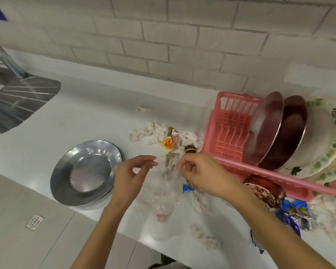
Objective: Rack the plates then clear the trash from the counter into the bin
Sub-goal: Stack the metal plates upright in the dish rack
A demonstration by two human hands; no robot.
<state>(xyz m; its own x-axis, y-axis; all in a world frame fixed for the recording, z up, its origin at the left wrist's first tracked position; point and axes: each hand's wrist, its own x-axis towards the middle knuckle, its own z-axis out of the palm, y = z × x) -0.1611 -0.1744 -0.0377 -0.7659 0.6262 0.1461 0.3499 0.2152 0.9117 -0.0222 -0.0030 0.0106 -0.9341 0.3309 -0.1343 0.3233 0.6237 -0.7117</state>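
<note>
Just beneath right hand (200, 171), blue wrapper (187, 188), grasp unclear

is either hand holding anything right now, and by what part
The left hand holds nothing. The right hand is curled near the crumpled tissues; whether it pinches anything cannot be told.

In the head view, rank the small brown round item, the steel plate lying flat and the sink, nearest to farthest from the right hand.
1. the small brown round item, just beyond the right hand
2. the steel plate, off to the left
3. the sink, far left and farther back
</note>
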